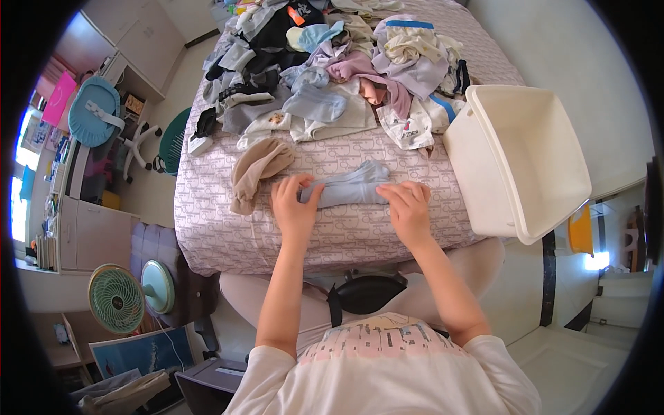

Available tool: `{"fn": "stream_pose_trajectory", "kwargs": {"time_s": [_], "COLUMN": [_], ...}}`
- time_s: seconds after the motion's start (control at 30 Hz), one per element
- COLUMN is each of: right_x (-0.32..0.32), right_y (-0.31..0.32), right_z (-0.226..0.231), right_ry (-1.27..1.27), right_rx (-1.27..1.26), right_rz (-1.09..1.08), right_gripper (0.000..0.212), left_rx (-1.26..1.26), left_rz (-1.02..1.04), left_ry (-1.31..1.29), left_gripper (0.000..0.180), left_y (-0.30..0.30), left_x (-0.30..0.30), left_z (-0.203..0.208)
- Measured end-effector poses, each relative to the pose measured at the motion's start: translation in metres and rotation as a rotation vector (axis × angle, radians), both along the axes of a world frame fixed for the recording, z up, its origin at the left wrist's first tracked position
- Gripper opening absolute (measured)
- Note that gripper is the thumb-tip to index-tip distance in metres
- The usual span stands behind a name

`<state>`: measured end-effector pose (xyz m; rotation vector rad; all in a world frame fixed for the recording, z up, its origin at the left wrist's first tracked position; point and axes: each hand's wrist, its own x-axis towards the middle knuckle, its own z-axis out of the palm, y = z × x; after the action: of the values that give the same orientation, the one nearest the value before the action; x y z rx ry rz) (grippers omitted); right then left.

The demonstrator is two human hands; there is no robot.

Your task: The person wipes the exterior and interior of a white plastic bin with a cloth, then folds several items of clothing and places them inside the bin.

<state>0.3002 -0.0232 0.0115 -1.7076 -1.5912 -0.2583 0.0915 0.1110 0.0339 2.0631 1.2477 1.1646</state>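
In the head view, a light blue garment lies flattened on the patterned cover of a bed, its long side running across in front of the person. The left hand pinches the garment's left end between thumb and fingers; the right hand pinches its right end the same way. Just beside the left hand, toward the far left, lies a crumpled tan garment. Beyond both, a loose heap of clothes in white, grey, black, blue and pink covers the far part of the bed. A deep cream bin stands at the right edge, its opening facing up and rightward. A green fan is on the left, well apart from the hands.
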Motion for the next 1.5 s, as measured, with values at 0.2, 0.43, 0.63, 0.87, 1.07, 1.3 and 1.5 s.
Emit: {"fn": "stream_pose_trajectory", "kwargs": {"time_s": [0.2, 0.43, 0.63, 0.87, 1.07, 1.3, 1.5], "right_x": [0.002, 0.026, 0.015, 0.026, 0.007, 0.043, 0.151], "right_y": [-0.006, 0.005, 0.019, 0.050, 0.023, -0.146, -0.160], "right_z": [0.022, 0.019, 0.031, 0.020, 0.057, 0.197, 0.258], "right_ry": [-0.126, -0.005, 0.127, 0.071, 0.171, 0.214, 0.038], "right_rx": [-0.060, -0.279, -0.409, -0.563, -0.728, -0.099, -0.340], "right_rz": [0.002, 0.134, 0.081, 0.322, 0.297, 0.081, -0.329], "right_gripper": [0.037, 0.027, 0.031, 0.044, 0.031, 0.048, 0.031], "left_rx": [0.388, 0.182, -0.110, 0.384, 0.312, 0.857, 0.630], "left_rz": [-0.151, -0.276, -0.128, -0.264, -0.591, -0.953, -1.333], "left_ry": [0.215, 0.263, 0.068, 0.242, 0.344, 0.056, 0.313], "left_gripper": [0.028, 0.027, 0.027, 0.018, 0.043, 0.035, 0.034], "left_y": [0.000, 0.003, 0.010, 0.009, 0.002, -0.033, -0.039], "left_x": [-0.011, -0.025, -0.010, 0.009, -0.017, 0.104, 0.302], "left_z": [-0.009, -0.004, -0.002, -0.011, 0.001, 0.162, 0.254]}}
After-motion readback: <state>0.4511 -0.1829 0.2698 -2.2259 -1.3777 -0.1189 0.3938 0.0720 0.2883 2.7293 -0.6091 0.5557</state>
